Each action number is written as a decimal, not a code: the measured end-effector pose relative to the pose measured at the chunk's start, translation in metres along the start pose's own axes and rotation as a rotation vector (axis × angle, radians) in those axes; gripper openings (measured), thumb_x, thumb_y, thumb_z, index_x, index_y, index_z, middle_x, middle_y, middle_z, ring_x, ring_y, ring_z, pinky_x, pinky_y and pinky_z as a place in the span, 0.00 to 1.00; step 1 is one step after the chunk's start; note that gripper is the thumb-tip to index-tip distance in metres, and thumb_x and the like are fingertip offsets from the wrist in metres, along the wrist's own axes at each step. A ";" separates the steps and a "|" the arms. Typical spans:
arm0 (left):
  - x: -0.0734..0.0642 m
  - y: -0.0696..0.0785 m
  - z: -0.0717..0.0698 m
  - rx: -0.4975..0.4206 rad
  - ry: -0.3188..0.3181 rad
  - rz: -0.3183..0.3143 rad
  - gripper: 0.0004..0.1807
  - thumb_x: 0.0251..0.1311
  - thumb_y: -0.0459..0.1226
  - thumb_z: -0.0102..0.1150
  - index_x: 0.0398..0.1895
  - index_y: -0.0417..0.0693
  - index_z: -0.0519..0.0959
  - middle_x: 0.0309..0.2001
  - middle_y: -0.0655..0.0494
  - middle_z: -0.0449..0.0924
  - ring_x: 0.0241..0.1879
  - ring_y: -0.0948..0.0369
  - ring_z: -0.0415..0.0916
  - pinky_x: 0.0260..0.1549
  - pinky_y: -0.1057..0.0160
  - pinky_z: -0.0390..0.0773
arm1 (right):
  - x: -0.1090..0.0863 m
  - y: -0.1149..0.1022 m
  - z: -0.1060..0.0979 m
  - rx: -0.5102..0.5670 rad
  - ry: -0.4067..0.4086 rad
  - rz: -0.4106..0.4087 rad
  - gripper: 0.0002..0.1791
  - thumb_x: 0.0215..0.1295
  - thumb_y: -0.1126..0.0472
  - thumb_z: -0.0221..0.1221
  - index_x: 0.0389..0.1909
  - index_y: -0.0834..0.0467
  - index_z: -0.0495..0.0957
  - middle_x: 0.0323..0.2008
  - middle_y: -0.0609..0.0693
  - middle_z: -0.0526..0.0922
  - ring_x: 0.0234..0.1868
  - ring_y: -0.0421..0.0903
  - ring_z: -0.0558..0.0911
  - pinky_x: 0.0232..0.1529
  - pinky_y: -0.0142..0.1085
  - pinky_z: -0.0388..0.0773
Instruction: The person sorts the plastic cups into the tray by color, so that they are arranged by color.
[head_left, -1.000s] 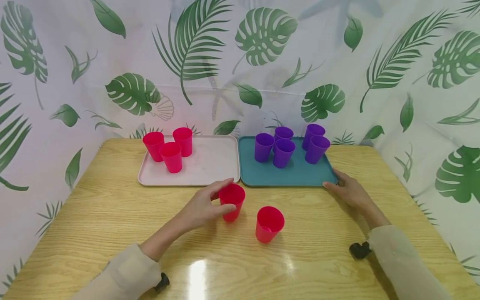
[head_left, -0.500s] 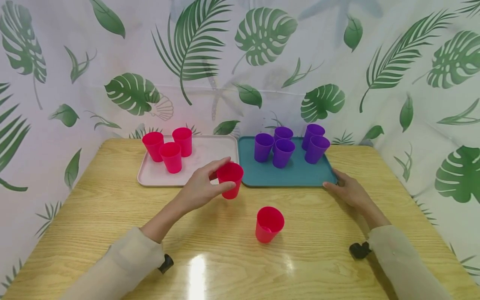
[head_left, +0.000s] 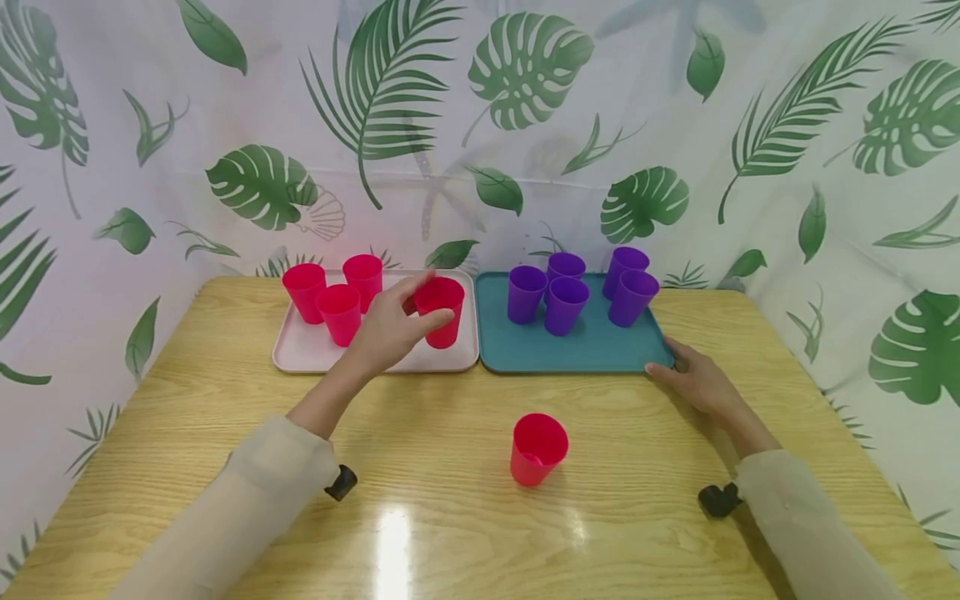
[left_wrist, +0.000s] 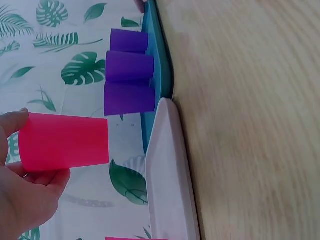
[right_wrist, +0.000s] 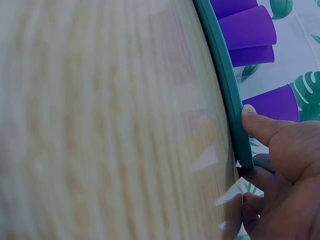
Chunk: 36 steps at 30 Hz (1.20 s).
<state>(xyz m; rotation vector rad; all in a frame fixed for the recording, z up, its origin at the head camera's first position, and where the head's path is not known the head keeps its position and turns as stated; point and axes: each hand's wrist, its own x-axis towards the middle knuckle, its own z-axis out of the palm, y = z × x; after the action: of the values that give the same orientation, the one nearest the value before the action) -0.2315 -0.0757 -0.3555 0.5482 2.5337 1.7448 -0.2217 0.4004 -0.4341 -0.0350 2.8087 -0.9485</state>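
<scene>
My left hand [head_left: 386, 333] holds a red plastic cup [head_left: 440, 300] upright near its rim, thumb on one side and fingers on the other. In the left wrist view the held cup [left_wrist: 65, 142] hangs in the air, clear of the white tray [left_wrist: 167, 175]. Three more red cups [head_left: 340, 314] stand on that tray's left part, one partly behind my hand. At the front right corner of the teal tray [head_left: 525, 354], my right hand [head_left: 701, 383] grips the edge. Its thumb [right_wrist: 257, 120] lies on the rim, with the fingers around the corner.
Several purple cups [head_left: 566, 306] stand on the teal tray, which sits edge to edge with the white one. Another red cup [head_left: 538, 450] stands alone on the wooden table [head_left: 615, 517]. A leaf-print cloth [head_left: 555, 150] hangs behind the trays.
My left hand has lifted the red cup from the table and carried it back and slightly left, over the white tray. My right hand has stayed at the teal tray's corner.
</scene>
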 end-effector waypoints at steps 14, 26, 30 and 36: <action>0.038 -0.018 -0.016 0.001 0.191 -0.104 0.41 0.68 0.44 0.66 0.81 0.47 0.60 0.72 0.47 0.68 0.66 0.49 0.68 0.56 0.49 0.82 | 0.000 0.001 0.001 0.027 -0.006 0.007 0.49 0.78 0.42 0.54 0.81 0.67 0.41 0.77 0.77 0.48 0.76 0.76 0.48 0.72 0.69 0.48; 0.052 -0.033 -0.009 0.035 0.245 -0.173 0.41 0.68 0.43 0.65 0.81 0.45 0.60 0.77 0.45 0.63 0.73 0.47 0.61 0.61 0.48 0.78 | -0.001 0.000 0.000 0.022 -0.006 -0.011 0.48 0.79 0.43 0.54 0.81 0.68 0.41 0.76 0.78 0.49 0.76 0.77 0.49 0.72 0.70 0.48; 0.053 -0.039 -0.007 0.057 0.253 -0.190 0.41 0.69 0.41 0.65 0.81 0.43 0.60 0.76 0.44 0.63 0.73 0.45 0.61 0.62 0.48 0.77 | -0.001 0.000 0.000 0.013 -0.009 -0.010 0.48 0.79 0.43 0.53 0.81 0.68 0.41 0.76 0.78 0.49 0.76 0.77 0.49 0.72 0.70 0.48; 0.055 -0.047 -0.004 0.062 0.281 -0.214 0.40 0.68 0.40 0.65 0.80 0.42 0.60 0.75 0.42 0.65 0.70 0.44 0.64 0.63 0.47 0.76 | 0.000 0.001 0.000 0.014 -0.004 -0.005 0.48 0.79 0.43 0.54 0.81 0.67 0.41 0.76 0.77 0.48 0.76 0.77 0.49 0.72 0.69 0.48</action>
<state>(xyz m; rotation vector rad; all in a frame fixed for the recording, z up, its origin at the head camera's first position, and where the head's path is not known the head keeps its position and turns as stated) -0.2964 -0.0776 -0.3864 0.0272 2.7114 1.7799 -0.2216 0.4016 -0.4351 -0.0426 2.7993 -0.9683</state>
